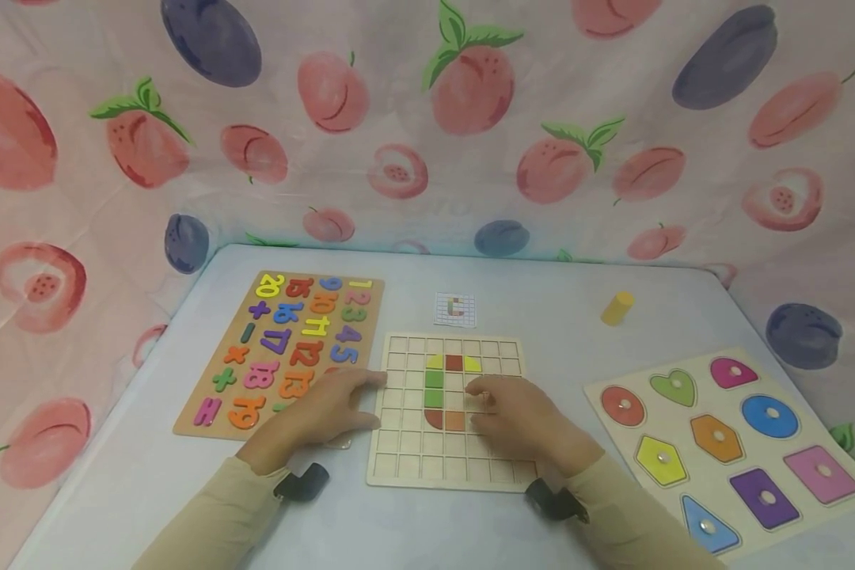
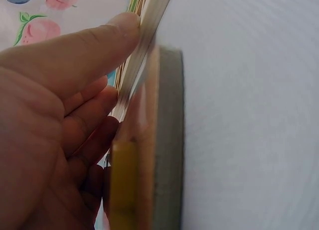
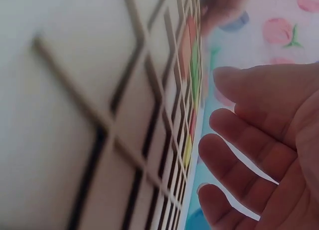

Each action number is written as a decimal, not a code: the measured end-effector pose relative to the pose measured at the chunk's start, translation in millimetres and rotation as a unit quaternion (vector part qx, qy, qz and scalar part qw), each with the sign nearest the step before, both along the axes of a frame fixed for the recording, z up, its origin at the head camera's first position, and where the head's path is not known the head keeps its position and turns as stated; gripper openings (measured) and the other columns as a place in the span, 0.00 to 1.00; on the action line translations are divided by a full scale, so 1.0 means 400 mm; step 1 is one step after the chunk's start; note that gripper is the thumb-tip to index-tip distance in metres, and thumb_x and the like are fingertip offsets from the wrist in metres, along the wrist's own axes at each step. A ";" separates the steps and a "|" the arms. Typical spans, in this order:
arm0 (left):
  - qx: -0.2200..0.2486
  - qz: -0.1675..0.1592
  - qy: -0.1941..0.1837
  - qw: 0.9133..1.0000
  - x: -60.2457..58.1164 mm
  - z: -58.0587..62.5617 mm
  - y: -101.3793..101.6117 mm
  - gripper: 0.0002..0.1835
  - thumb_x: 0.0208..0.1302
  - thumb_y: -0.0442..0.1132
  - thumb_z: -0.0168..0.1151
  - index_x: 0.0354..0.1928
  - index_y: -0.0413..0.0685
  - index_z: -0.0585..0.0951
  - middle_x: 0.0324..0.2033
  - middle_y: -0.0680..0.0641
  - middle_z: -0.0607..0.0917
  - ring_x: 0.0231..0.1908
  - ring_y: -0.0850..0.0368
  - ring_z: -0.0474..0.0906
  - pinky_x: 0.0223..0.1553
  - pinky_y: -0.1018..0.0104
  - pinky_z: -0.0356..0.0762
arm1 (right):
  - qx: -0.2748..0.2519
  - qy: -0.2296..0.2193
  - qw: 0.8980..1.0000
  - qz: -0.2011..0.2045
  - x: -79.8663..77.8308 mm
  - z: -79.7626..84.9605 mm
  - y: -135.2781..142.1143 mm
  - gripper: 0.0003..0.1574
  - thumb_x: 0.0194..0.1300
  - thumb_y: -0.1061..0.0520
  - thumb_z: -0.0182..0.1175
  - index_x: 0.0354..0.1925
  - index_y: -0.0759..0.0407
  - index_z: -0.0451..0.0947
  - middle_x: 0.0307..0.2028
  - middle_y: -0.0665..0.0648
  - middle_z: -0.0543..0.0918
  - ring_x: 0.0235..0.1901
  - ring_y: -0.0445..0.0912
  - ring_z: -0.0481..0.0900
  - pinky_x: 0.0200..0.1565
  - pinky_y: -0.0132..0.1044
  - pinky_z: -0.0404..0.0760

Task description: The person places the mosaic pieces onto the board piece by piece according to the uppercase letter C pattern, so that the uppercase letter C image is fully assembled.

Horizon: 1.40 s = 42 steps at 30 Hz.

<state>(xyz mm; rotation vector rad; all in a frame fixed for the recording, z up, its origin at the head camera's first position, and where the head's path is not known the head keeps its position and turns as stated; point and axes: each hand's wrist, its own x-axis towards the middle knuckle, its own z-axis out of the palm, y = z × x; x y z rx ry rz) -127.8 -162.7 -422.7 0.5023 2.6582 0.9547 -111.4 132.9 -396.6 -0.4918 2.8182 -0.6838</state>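
Note:
A wooden grid board lies in the middle of the table. Set in its cells are yellow rounded pieces, a dark red square, green squares, a reddish-brown rounded piece and an orange square. At the board's left edge is my left hand, thumb and fingertips against or very near the rim, fingers relaxed. My right hand hovers over the board's right half, its fingers loosely bent. The right wrist view shows nothing in that hand's fingers.
A number board lies to the left, partly under my left hand in the head view. Behind the grid board is a small printed pattern card. A yellow cylinder stands at the back right, and a knobbed shape-puzzle board lies at the right.

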 end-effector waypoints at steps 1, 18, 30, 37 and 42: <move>-0.001 0.000 0.000 1.000 0.000 0.000 0.000 0.32 0.57 0.40 0.76 0.65 0.48 0.78 0.63 0.50 0.78 0.67 0.49 0.67 0.70 0.50 0.61 | 0.000 0.000 1.000 -0.004 -0.003 0.002 0.009 0.22 0.59 0.59 0.65 0.54 0.55 0.82 0.45 0.50 0.84 0.43 0.47 0.80 0.49 0.47 0.79; -0.007 0.006 0.001 1.000 0.003 0.003 0.003 0.32 0.56 0.40 0.76 0.64 0.49 0.79 0.62 0.51 0.79 0.67 0.49 0.67 0.69 0.50 0.62 | 0.013 -0.027 0.997 -0.069 -0.007 0.019 0.115 0.26 0.60 0.57 0.64 0.57 0.56 0.80 0.44 0.55 0.84 0.42 0.50 0.79 0.42 0.45 0.82; -0.007 0.008 -0.002 1.000 0.002 0.000 0.003 0.32 0.57 0.40 0.76 0.65 0.49 0.78 0.62 0.51 0.78 0.67 0.49 0.67 0.69 0.50 0.62 | 0.006 -0.031 0.996 -0.078 0.011 0.006 0.162 0.25 0.61 0.57 0.64 0.57 0.58 0.79 0.46 0.56 0.84 0.46 0.53 0.80 0.45 0.49 0.83; -0.006 0.007 0.000 1.000 0.003 0.000 0.002 0.32 0.57 0.40 0.76 0.64 0.49 0.79 0.62 0.51 0.79 0.67 0.49 0.67 0.69 0.50 0.62 | 0.004 -0.031 0.995 -0.090 0.027 0.002 0.182 0.26 0.57 0.59 0.64 0.56 0.60 0.80 0.47 0.57 0.84 0.46 0.53 0.81 0.45 0.49 0.83; -0.005 0.006 0.000 1.000 0.002 -0.001 0.001 0.32 0.57 0.40 0.76 0.65 0.49 0.78 0.62 0.51 0.78 0.67 0.49 0.67 0.69 0.50 0.62 | 0.010 -0.010 0.996 -0.083 0.036 -0.005 0.197 0.26 0.56 0.58 0.65 0.55 0.59 0.81 0.47 0.56 0.85 0.46 0.52 0.81 0.48 0.51 0.82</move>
